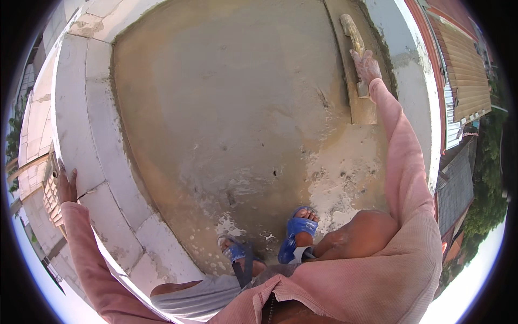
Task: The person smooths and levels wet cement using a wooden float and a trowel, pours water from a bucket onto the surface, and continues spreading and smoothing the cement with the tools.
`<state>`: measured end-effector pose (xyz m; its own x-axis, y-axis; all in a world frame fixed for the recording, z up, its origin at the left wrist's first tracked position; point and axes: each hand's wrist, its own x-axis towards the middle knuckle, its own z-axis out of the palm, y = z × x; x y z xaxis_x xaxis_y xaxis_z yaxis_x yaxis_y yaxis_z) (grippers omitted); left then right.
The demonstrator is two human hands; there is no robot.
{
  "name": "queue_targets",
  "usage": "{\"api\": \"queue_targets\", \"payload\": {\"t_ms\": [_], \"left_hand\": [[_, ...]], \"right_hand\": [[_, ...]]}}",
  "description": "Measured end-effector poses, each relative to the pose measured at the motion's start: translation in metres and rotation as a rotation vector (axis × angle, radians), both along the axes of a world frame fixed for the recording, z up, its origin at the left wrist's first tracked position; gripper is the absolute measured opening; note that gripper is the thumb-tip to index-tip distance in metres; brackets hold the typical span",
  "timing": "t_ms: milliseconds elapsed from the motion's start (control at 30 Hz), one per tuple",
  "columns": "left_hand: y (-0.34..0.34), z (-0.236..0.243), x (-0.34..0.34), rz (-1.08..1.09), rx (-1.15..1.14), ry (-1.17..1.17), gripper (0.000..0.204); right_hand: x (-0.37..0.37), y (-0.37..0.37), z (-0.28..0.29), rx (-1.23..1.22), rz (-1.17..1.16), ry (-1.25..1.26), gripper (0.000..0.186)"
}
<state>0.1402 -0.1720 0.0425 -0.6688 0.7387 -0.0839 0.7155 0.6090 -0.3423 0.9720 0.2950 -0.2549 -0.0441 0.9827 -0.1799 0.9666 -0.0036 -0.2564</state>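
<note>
My right hand (367, 67), smeared with cement, grips the lower part of the handle of a long wooden float (362, 112). The float's board lies on the wet cement floor (216, 70), close along the right wall. Over at the left, my left hand (67, 183) rests on top of the block wall (75, 113) with its fingers stretched out, holding nothing. Wet grey-brown cement spreads between the walls, smooth at the far end and rougher, with pale puddles, near my feet.
Pale block walls enclose the floor at left, far end and right (413, 81). My feet, in blue sandals (302, 227), stand on the wet floor. Beyond the right wall are metal roofs (461, 67) and trees (483, 208); a wooden pole (27, 167) lies outside the left wall.
</note>
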Motion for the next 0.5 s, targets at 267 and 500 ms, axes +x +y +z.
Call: {"api": "queue_targets", "payload": {"t_ms": [267,500], "left_hand": [[0.012,-0.001,0.011,-0.021,0.089,-0.091,0.067],[0.023,-0.01,0.013,-0.002,0.062,-0.068,0.067]], "right_hand": [[-0.112,0.074,0.019,-0.005,-0.027,0.122,0.067],[-0.125,-0.028,0.029,0.003,0.246,0.105,0.058]]}}
